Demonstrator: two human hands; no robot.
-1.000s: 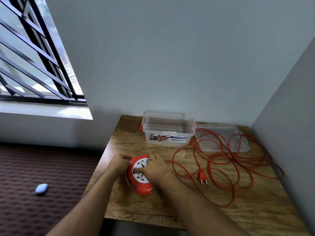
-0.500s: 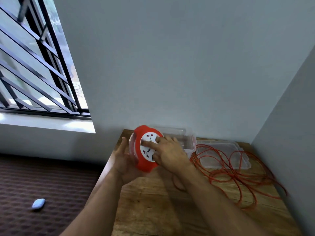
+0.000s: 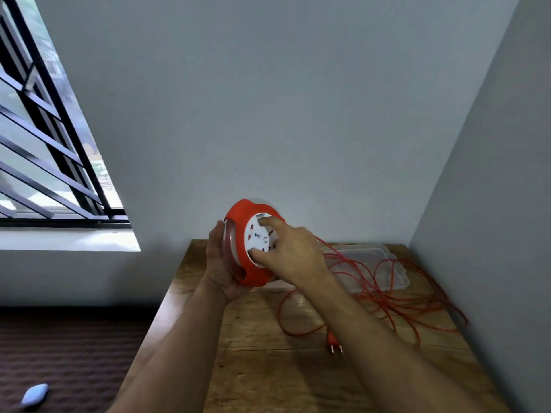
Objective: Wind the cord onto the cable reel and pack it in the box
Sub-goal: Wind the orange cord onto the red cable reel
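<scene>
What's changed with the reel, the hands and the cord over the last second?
The cable reel was lifted off the table and tipped upright, socket face toward the camera. The left hand moved from its edge to cradle it from behind and below; the right hand kept its fingers on the white face. The cord still lies loose, plug on the table, lid unmoved.

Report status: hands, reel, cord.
Left hand holds reel up, on edge. Right hand fingertips on its white face. Cord loose on table, unwound.
</scene>
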